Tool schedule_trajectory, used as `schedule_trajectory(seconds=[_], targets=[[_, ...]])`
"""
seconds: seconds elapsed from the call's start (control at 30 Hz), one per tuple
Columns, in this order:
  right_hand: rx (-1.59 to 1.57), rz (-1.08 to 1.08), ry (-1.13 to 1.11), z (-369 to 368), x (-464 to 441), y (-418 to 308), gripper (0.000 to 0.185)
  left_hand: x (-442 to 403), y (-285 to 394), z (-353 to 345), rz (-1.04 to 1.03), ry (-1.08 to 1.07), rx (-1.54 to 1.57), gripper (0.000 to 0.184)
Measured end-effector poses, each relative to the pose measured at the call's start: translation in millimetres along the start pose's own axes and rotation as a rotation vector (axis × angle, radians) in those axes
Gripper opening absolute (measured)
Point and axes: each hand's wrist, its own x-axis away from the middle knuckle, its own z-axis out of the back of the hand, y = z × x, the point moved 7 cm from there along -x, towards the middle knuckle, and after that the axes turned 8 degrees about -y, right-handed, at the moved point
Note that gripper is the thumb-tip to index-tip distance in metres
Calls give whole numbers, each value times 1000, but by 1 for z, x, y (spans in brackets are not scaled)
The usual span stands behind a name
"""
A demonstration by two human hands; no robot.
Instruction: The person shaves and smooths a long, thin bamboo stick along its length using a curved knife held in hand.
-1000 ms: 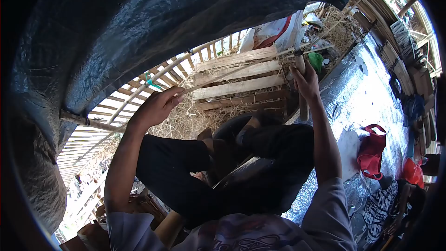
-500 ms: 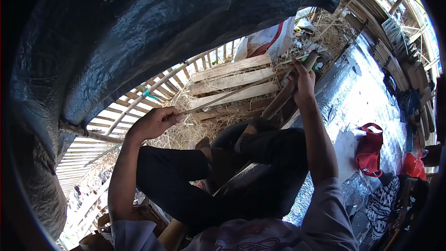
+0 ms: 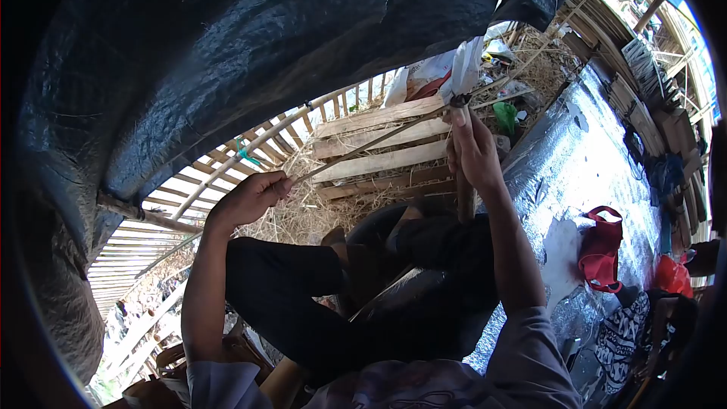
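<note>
The strip (image 3: 379,142) between the left grip (image 3: 256,199) and the right grip (image 3: 475,153) is brown. Right of the right grip, the sheet (image 3: 572,155) is silver, the bag (image 3: 602,250) red, the cloth (image 3: 622,337) black-and-white patterned. Below both grips, the trousers (image 3: 280,288) are black.

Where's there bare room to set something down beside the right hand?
Bare room shows on the silver sheet, between the right forearm and the boards, beyond the red bag. It's crowded around the patterned cloth and ahead of the right hand, where green plastic lies among straw. The strip runs from the left hand across the planks.
</note>
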Motion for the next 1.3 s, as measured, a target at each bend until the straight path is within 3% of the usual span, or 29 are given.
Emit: schedule_trajectory(seconds=[0.1,0.17,0.23,0.27,0.33,0.43,0.63,0.7,0.87,0.93,1.07,1.13,1.3], targets=[[278,68,-71,-18,2,-17,32,7,5,6,44,36,-70,45],[272,168,-88,-18,-4,-14,29,11,16,12,74,128,-156,44],[465,249,6,-13,-4,-21,29,11,11,13,20,186,-185,43],[464,251,3,-12,-4,-24,29,11,11,15,-3,204,-238,42],[881,167,-15,-15,-2,-34,32,12,13,16,-26,223,-290,40],[1035,230,-20,-19,0,-25,37,13,20,15,-71,260,-352,38],[1108,306,39,-17,7,-14,35,13,41,7,-10,268,-356,35],[1113,310,23,-21,7,-5,35,12,47,7,-113,343,-395,33],[1083,319,-16,-25,5,-4,33,12,53,3,-79,335,-401,32],[1079,455,-26,-38,9,-13,32,10,54,3,-85,349,-405,32],[1111,424,-13,-38,6,-10,31,7,55,6,-92,362,-409,32],[1054,217,41,-15,-4,-6,31,11,51,6,-69,375,-393,32],[1143,241,10,-17,5,3,28,12,50,7,-111,415,-365,31]])
